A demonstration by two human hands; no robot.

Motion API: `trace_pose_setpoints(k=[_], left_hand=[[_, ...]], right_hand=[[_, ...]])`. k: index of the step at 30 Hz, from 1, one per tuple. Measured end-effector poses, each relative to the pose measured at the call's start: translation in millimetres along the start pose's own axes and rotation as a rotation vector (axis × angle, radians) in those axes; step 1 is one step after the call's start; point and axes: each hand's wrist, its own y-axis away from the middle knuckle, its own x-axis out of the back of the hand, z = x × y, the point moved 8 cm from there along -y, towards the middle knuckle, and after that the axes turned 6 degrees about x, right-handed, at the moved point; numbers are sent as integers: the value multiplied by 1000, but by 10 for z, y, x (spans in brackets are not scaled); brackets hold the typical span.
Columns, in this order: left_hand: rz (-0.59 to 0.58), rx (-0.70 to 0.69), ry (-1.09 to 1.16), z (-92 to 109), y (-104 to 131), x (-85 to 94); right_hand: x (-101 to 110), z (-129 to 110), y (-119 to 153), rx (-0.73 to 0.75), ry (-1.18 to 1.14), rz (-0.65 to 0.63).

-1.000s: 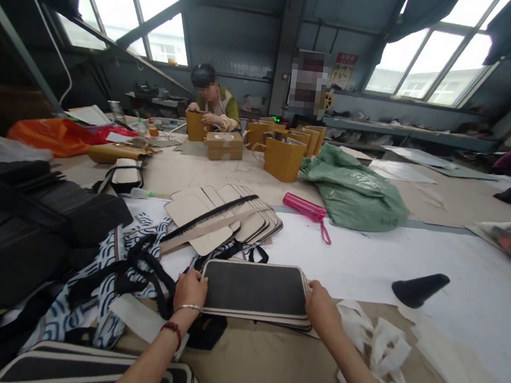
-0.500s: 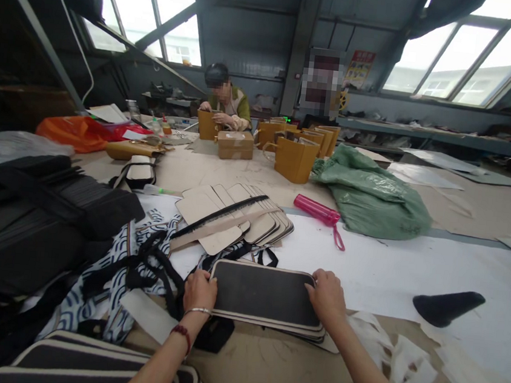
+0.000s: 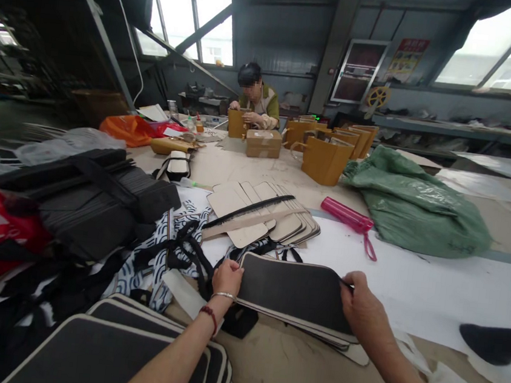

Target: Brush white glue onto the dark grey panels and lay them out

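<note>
Right hand (image 3: 364, 309) curled, pinching dark panel (image 3: 293, 290)

- Table (image 3: 224, 168): before me.
- Panel stack (image 3: 291, 290): near edge, between my left hand (image 3: 227, 279) and my right hand (image 3: 363, 306).
- Second stack (image 3: 129, 346): near edge, left of the first.
- Loose panels (image 3: 234, 196): behind the first stack.
- Bottle (image 3: 347, 215): right of these panels; sack (image 3: 422, 206) behind it, to the right.
- Carton (image 3: 264, 143): toward the far edge, before a co-worker (image 3: 268, 106); bags (image 3: 325, 161) to its right.
</note>
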Motion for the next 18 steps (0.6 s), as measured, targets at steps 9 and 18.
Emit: trace_pose_setpoints(k=[9,18], left_hand=[[-249,32,456,131,92,-43],[-501,24,715,441,481,59]], right_hand=[[701,-292,177,159,-65,188],[1544,-453,278,137,-183,357]])
